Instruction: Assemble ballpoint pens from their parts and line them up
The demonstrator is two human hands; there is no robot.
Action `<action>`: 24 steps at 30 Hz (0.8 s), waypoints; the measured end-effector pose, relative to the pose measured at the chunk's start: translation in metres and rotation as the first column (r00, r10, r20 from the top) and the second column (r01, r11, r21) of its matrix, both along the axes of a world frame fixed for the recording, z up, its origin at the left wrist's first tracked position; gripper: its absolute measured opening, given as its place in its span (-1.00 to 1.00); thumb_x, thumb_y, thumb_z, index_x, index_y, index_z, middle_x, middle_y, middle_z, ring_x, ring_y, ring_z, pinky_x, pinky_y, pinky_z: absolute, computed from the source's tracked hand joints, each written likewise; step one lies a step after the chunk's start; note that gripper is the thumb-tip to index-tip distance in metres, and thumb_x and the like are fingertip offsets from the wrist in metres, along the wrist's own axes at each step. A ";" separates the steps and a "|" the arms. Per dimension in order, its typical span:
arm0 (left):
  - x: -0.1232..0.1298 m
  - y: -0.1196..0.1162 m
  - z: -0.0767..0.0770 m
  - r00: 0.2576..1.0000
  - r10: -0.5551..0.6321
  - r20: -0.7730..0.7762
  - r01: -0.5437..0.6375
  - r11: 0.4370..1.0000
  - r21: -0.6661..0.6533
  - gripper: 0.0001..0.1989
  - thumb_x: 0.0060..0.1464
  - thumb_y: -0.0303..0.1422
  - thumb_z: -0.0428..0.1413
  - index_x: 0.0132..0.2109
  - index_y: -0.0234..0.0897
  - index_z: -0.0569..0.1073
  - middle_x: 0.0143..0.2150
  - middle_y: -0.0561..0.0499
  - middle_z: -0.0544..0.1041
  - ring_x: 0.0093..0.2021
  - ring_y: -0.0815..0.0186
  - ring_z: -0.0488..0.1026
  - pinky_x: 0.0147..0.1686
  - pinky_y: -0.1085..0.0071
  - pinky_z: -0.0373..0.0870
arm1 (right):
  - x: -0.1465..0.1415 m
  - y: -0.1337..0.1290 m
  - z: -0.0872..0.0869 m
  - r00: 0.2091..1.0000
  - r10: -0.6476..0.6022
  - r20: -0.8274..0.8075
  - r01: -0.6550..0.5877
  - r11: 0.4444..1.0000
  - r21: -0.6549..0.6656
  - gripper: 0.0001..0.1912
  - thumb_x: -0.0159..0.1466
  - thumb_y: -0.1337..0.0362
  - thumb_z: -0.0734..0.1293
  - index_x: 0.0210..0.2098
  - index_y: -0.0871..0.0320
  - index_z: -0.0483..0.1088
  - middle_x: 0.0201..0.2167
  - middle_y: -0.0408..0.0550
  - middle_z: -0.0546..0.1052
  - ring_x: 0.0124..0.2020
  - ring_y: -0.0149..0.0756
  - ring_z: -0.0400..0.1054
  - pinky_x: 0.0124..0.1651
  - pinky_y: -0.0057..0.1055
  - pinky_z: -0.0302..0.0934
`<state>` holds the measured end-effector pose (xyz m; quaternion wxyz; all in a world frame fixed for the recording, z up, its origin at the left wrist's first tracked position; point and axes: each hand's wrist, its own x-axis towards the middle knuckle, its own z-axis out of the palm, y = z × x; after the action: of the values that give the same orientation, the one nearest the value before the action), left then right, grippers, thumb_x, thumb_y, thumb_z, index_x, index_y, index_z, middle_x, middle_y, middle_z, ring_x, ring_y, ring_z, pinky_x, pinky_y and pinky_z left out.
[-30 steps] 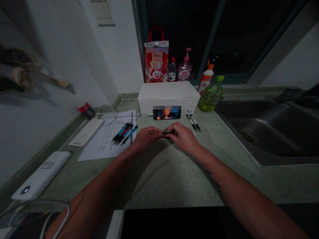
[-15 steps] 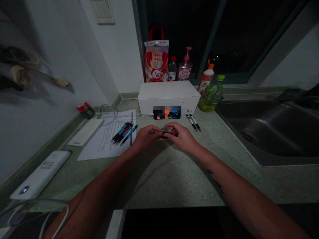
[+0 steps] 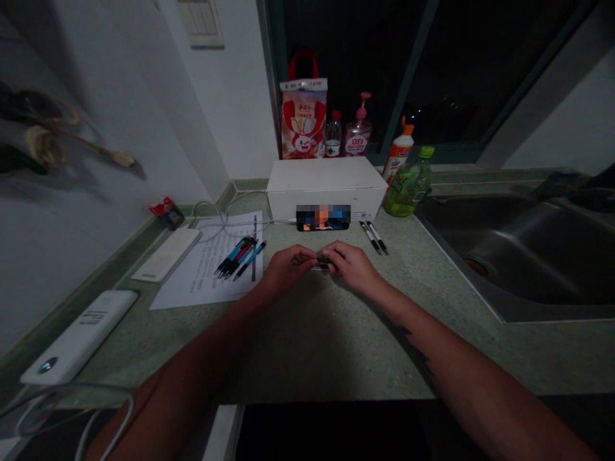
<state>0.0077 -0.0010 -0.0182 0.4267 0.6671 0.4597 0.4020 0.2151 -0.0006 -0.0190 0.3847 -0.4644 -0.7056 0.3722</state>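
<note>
Over the middle of the counter, my left hand and my right hand meet with their fingers pinched. Between the fingertips is a small, thin, dark item, and both hands are closed on it. Its kind cannot be made out, since the fingers cover much of it. Just below it, something flat with a pale edge shows beneath the hands. Behind the hands a lit phone leans sideways against a white box, a cable running to its left end.
Several pens lie on a printed sheet at left, near a white flat box and a white power bank. Two pens lie right of the phone. A green bottle stands beside the metal sink.
Both hands have dropped slightly toward me. The thin dark item is tilted more edge-on, and the right fingers have closed further over it.
</note>
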 end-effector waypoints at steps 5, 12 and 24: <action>0.000 0.000 0.000 0.998 0.042 0.038 -0.041 0.999 -0.029 -0.88 0.09 -0.32 0.34 -0.24 -0.23 0.59 -0.27 -0.02 0.74 -0.25 0.23 0.68 -0.15 0.30 0.63 | -0.002 0.000 -0.004 0.994 0.021 -0.110 -0.023 0.999 -0.022 -0.74 0.35 0.06 0.40 -0.10 0.10 0.49 -0.38 -0.14 0.56 -0.38 -0.28 0.42 -0.27 -0.36 0.26; 0.001 0.001 0.001 0.997 0.061 0.057 -0.059 0.998 -0.035 -0.91 0.07 -0.36 0.34 -0.27 -0.22 0.60 -0.30 -0.02 0.74 -0.27 0.23 0.68 -0.18 0.31 0.63 | 0.000 -0.001 -0.003 1.000 0.000 0.013 0.000 1.000 -0.003 -0.70 0.44 0.05 0.30 -0.31 0.09 0.49 -0.46 -0.14 0.54 -0.42 -0.29 0.39 -0.27 -0.34 0.24; 0.000 0.003 -0.002 0.994 0.112 0.009 -0.113 0.993 0.021 -0.91 0.10 -0.34 0.33 -0.24 -0.22 0.61 -0.29 -0.02 0.74 -0.26 0.23 0.68 -0.18 0.31 0.64 | 0.002 0.001 -0.002 0.999 -0.032 0.040 0.031 0.999 0.023 -0.81 0.38 0.13 0.40 -0.10 0.09 0.53 -0.39 -0.15 0.57 -0.40 -0.29 0.41 -0.27 -0.36 0.23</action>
<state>0.0077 0.0018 -0.0204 0.3980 0.6431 0.4905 0.4330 0.2173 0.0006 -0.0211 0.3814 -0.4786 -0.7098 0.3489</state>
